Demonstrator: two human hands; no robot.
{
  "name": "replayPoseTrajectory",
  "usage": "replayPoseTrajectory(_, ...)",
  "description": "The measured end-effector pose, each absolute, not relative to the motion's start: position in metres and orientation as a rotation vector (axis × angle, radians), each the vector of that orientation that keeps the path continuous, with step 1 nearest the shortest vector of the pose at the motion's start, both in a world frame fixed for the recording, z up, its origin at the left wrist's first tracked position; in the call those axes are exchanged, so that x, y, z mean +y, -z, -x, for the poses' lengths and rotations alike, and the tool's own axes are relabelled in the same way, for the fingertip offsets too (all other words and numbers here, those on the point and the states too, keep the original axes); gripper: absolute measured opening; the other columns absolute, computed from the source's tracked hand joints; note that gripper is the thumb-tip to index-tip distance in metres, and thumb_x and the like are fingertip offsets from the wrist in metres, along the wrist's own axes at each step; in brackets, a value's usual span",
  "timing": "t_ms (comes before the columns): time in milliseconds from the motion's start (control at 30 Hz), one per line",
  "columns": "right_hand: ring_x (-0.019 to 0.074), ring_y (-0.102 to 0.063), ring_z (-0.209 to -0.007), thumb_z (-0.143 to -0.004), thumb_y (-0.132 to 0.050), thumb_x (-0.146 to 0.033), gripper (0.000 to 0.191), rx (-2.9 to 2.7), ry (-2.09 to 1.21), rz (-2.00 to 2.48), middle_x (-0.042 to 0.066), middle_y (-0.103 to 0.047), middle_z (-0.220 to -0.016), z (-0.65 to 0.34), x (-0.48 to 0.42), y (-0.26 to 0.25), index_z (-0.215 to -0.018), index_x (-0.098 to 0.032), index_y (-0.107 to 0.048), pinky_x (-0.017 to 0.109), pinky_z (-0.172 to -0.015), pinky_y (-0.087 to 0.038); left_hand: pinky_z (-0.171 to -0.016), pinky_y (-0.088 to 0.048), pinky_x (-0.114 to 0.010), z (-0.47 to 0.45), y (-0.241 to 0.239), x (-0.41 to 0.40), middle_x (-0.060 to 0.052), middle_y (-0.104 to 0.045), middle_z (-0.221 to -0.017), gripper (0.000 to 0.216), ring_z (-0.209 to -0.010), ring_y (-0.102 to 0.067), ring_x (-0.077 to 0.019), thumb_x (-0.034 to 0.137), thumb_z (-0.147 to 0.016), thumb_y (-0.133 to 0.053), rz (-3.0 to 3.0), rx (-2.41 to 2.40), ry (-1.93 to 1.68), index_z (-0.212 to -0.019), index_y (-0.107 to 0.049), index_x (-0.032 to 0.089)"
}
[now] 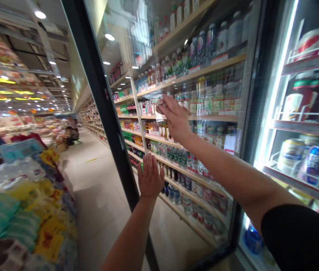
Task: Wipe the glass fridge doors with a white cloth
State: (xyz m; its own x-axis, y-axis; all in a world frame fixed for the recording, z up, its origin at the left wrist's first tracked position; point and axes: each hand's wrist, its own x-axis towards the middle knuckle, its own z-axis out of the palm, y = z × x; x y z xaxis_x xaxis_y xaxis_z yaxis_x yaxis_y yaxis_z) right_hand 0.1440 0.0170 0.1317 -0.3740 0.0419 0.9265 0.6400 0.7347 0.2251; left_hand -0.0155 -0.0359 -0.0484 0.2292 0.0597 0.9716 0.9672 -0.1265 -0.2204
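Observation:
In front of me a glass cooler door (221, 124) with a black frame stands swung open. My right hand (178, 120) reaches across to the upper middle of the pane and presses a crumpled greyish-brown cloth (162, 108) on the glass. Most of that cloth is hidden under the palm and fingers. Lower down, my left hand (149, 177) lies flat against the pane beside the black door frame (103, 90), fingers stretched, holding nothing. Rows of bottled drinks on shelves (176, 160) show in the glass; whether seen through it or mirrored, I cannot tell.
At right the lit cooler has wire-fronted shelves (303, 126) with bottles and cans (314, 162). Piled bags and bottle packs (32, 210) line the left side. A tiled aisle (94, 169) runs back, where a person (72, 133) sits far off.

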Motion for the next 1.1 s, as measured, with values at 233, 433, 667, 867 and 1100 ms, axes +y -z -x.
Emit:
replayPoseTrajectory(233, 0.0162, -0.032, -0.151, -0.099, -0.039, -0.009, 0.052, -2.263, 0.939, 0.192, 0.001, -0.052, -0.152, -0.171, 0.015, -0.087, -0.148, -0.026, -0.047, 0.042, -0.122, -0.031, -0.126, -0.016, -0.046, 0.019, 0.049, -0.031, -0.022, -0.037, -0.154, 0.078, -0.151, -0.022, -0.0284, 0.032, -0.094, -0.058, 1.452, -1.040, 1.092, -0.158, -0.019, 0.008)
replayPoseTrajectory(433, 0.0238, -0.026, -0.153, -0.096, -0.039, -0.007, 0.058, -1.812, 0.788, 0.574, 0.007, -0.046, -0.157, -0.182, 0.019, -0.089, -0.152, -0.021, -0.043, 0.051, -0.120, -0.032, -0.127, -0.016, -0.048, 0.021, 0.052, -0.027, -0.021, -0.036, -0.155, 0.079, -0.151, -0.023, -0.0289, 0.034, -0.094, -0.058, 1.464, -1.061, 1.104, -0.158, -0.019, 0.010)
replayPoseTrajectory(667, 0.0155, -0.032, -0.151, -0.098, -0.041, -0.013, 0.049, -2.220, 1.117, 0.116, -0.001, -0.050, -0.154, -0.186, 0.016, -0.041, -0.145, -0.024, -0.051, 0.039, -0.125, -0.027, -0.126, -0.018, -0.049, 0.021, 0.052, -0.026, -0.022, -0.036, -0.155, 0.079, -0.151, -0.022, -0.0297, 0.033, -0.094, -0.058, 1.459, -1.056, 1.092, -0.158, -0.018, 0.009)
replayPoseTrajectory(867, 0.0218, -0.018, -0.156, -0.096, -0.038, -0.007, 0.062, -1.792, 0.765, 0.582, 0.008, -0.042, -0.159, -0.202, 0.030, -0.078, -0.156, -0.024, -0.035, 0.054, -0.124, -0.024, -0.126, -0.018, -0.049, 0.022, 0.052, -0.026, -0.022, -0.036, -0.155, 0.078, -0.151, -0.024, -0.0294, 0.034, -0.095, -0.056, 1.458, -1.055, 1.099, -0.158, -0.019, 0.009)
replayPoseTrajectory(1100, 0.0150, -0.026, -0.153, -0.098, -0.040, -0.008, 0.058, -2.354, 0.899, 0.158, 0.003, -0.049, -0.155, -0.211, 0.026, -0.044, -0.152, -0.029, -0.041, 0.045, -0.124, -0.030, -0.124, -0.021, -0.050, 0.021, 0.052, -0.026, -0.020, -0.036, -0.155, 0.074, -0.149, -0.028, -0.0304, 0.036, -0.097, -0.053, 1.455, -1.059, 1.113, -0.158, -0.020, 0.010)
